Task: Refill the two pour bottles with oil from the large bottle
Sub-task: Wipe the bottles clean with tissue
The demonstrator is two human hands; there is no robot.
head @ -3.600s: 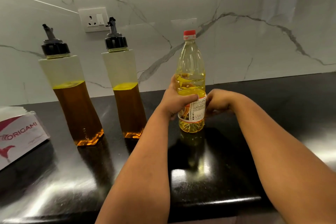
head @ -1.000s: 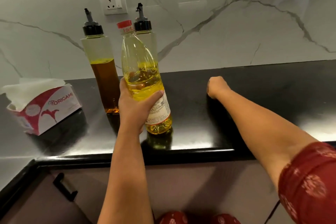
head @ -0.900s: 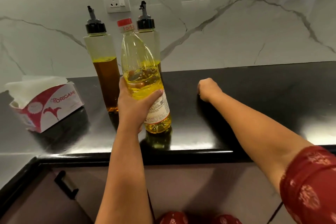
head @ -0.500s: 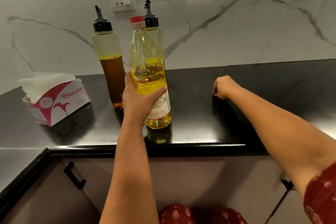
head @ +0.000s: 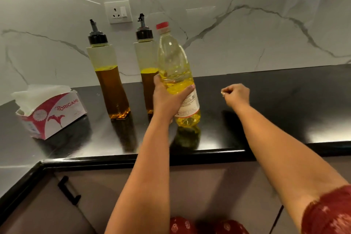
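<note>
My left hand [head: 167, 99] grips the large clear bottle [head: 175, 66] of yellow oil around its middle. The bottle has a red cap, is roughly half full and tilts slightly, its base at or just above the black counter [head: 275, 104]. Two tall pour bottles with black spout caps stand behind it by the wall, each about half full of darker oil: the left one [head: 108, 81] stands free, the right one [head: 145, 59] is partly hidden by the large bottle and my hand. My right hand [head: 236, 95] is a loose fist above the counter, holding nothing I can see.
A pink and white tissue box [head: 49, 112] sits on the counter at the left. A wall socket [head: 118, 11] is set in the marble backsplash. The counter's front edge [head: 190, 153] runs below the bottles, with a cabinet door and black handle [head: 68, 190] beneath.
Over the earlier frames my left hand lifted the large bottle and carried it left toward the pour bottles. My right hand let go of it and now hovers apart as a fist.
</note>
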